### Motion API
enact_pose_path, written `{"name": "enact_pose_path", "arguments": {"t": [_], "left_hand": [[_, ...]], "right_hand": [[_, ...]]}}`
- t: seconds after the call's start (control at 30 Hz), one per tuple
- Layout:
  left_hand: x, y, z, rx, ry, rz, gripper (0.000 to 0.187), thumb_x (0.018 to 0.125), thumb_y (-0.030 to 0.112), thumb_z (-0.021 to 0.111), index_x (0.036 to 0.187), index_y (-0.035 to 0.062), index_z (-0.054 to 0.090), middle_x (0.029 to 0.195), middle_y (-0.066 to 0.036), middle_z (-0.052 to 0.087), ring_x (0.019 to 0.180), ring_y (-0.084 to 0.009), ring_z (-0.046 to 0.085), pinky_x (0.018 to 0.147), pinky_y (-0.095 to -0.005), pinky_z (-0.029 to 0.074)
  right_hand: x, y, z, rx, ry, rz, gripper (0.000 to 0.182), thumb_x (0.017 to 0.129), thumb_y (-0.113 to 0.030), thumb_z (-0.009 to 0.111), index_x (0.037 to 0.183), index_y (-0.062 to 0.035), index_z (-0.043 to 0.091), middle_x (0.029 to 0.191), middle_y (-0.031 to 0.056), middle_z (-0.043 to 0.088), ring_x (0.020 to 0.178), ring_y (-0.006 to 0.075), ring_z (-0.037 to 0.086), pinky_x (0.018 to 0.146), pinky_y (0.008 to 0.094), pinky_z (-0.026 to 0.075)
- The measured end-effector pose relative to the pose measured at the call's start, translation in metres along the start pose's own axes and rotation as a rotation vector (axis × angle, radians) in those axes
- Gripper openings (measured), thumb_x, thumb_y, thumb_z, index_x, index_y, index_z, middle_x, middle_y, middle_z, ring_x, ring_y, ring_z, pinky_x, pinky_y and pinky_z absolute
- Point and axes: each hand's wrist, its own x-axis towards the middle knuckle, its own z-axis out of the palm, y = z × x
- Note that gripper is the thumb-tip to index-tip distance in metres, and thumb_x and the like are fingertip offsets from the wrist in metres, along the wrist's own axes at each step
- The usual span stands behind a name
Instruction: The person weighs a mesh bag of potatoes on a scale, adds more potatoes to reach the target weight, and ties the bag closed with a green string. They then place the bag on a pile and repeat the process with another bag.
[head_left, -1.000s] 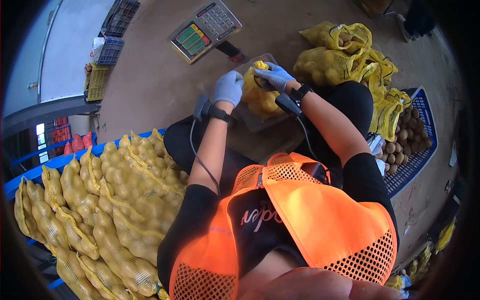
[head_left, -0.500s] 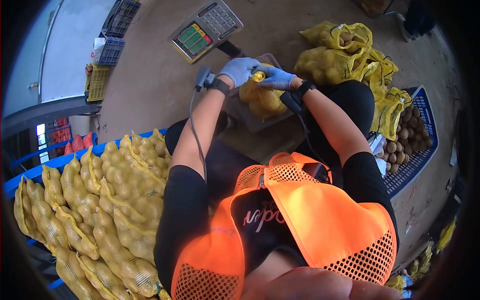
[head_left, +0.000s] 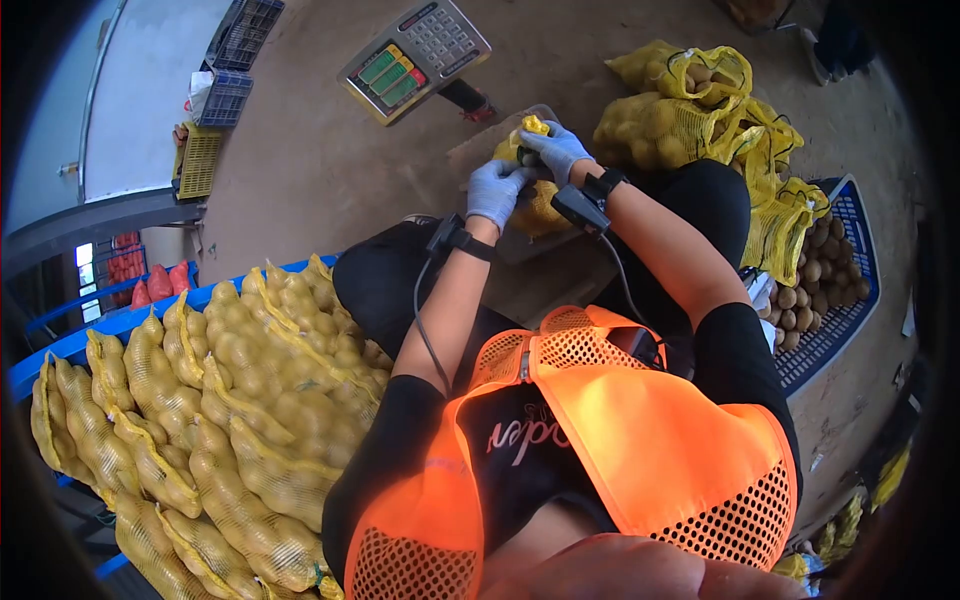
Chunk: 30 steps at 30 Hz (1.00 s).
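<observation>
Hands (head_left: 494, 193), two, at one bag (head_left: 544, 206)

You are pinching a yellow mesh bag (head_left: 541, 207) by its gathered neck (head_left: 535, 125) with your right hand (head_left: 559, 150) while your left hand (head_left: 495, 192) is touching it just below, a keypad display (head_left: 415, 60) is standing beyond, and a blue crate (head_left: 802, 371) is holding brown produce (head_left: 822, 262) at your right.

Fisheye curvature and black corners frame a dim floor (head_left: 300, 180), while the orange vest (head_left: 650, 430) glares brightly.
</observation>
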Motion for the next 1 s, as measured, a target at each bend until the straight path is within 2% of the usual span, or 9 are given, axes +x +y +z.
{"name": "enact_pose_path", "arguments": {"t": [0.07,0.4,0.5,0.57,0.67,0.73,0.8,0.87,1.0], "left_hand": [[0.009,-0.006,0.007,-0.385,0.148,-0.093,0.016,0.083,0.013,0.067,0.09,-0.0011,0.065,0.077,-0.004,0.064,0.064,-0.0099,0.057,0.058,-0.0243,0.047],[0.006,-0.002,0.005,-0.129,0.165,0.009,0.008,0.085,0.009,0.063,0.086,0.0003,0.064,0.076,-0.003,0.062,0.065,-0.01,0.056,0.06,-0.0241,0.048],[0.009,0.001,0.009,-0.328,0.179,-0.097,0.009,0.086,0.007,0.061,0.092,0.0009,0.063,0.08,-0.005,0.062,0.068,-0.0121,0.057,0.063,-0.0252,0.049],[0.017,-0.007,0.01,-0.691,0.138,-0.218,0.013,0.087,0.005,0.059,0.099,0.0013,0.06,0.086,-0.007,0.063,0.073,-0.0152,0.059,0.065,-0.0269,0.05],[0.033,-0.027,0.013,-0.86,0.174,-0.165,0.015,0.086,0.002,0.058,0.101,0.0012,0.058,0.091,-0.009,0.063,0.077,-0.0176,0.061,0.067,-0.0283,0.051],[0.028,-0.016,0.017,-0.735,0.247,-0.118,0.016,0.084,0.001,0.059,0.1,0.0008,0.058,0.09,-0.009,0.063,0.076,-0.0174,0.061,0.066,-0.0279,0.051],[0.025,-0.016,0.022,-0.612,0.321,-0.065,0.016,0.083,-0.001,0.06,0.099,0.0004,0.057,0.09,-0.009,0.063,0.075,-0.0172,0.061,0.065,-0.0275,0.051],[0.024,-0.027,0.026,-0.249,0.406,0.122,0.018,0.082,-0.003,0.061,0.099,0.0007,0.057,0.088,-0.009,0.063,0.071,-0.0161,0.061,0.061,-0.0257,0.051],[0.015,-0.015,0.024,-0.336,0.359,0.0,0.017,0.082,-0.002,0.061,0.098,0.0014,0.057,0.084,-0.009,0.064,0.065,-0.0147,0.06,0.054,-0.0232,0.048]], "right_hand": [[-0.012,-0.003,0.003,0.056,0.012,0.039,0.033,0.085,-0.026,0.065,0.111,-0.0089,0.054,0.083,0.0067,0.062,0.065,0.0153,0.061,0.054,0.0297,0.052],[-0.017,0.0,0.003,0.142,0.005,0.021,0.035,0.085,-0.026,0.065,0.113,-0.0091,0.051,0.075,0.0055,0.059,0.06,0.0159,0.059,0.053,0.03,0.053],[-0.026,-0.004,0.003,0.126,0.014,0.031,0.036,0.085,-0.027,0.065,0.114,-0.0095,0.052,0.076,0.005,0.059,0.06,0.0145,0.059,0.053,0.0293,0.053],[-0.025,0.001,0.004,0.129,0.023,0.013,0.036,0.085,-0.027,0.065,0.114,-0.0095,0.052,0.077,0.0048,0.059,0.061,0.0136,0.058,0.053,0.0289,0.053],[-0.029,0.004,0.007,0.149,0.031,-0.023,0.034,0.086,-0.026,0.065,0.113,-0.0108,0.052,0.076,0.0017,0.059,0.059,0.0098,0.057,0.052,0.0263,0.052],[-0.029,0.005,0.008,0.16,0.026,-0.048,0.032,0.086,-0.025,0.065,0.113,-0.0121,0.053,0.075,-0.0012,0.058,0.057,0.007,0.055,0.051,0.0239,0.052],[-0.026,0.007,0.007,0.187,0.035,-0.016,0.038,0.086,-0.026,0.064,0.118,-0.0099,0.049,0.079,0.0043,0.06,0.061,0.0114,0.059,0.052,0.0275,0.053],[-0.025,0.009,0.007,0.191,0.009,0.006,0.039,0.086,-0.026,0.064,0.118,-0.0102,0.048,0.081,0.0043,0.06,0.061,0.0115,0.06,0.052,0.0273,0.053],[-0.028,0.01,0.008,0.186,0.027,-0.011,0.038,0.087,-0.027,0.063,0.119,-0.0111,0.048,0.082,0.0042,0.06,0.062,0.0121,0.061,0.052,0.0276,0.053]]}}
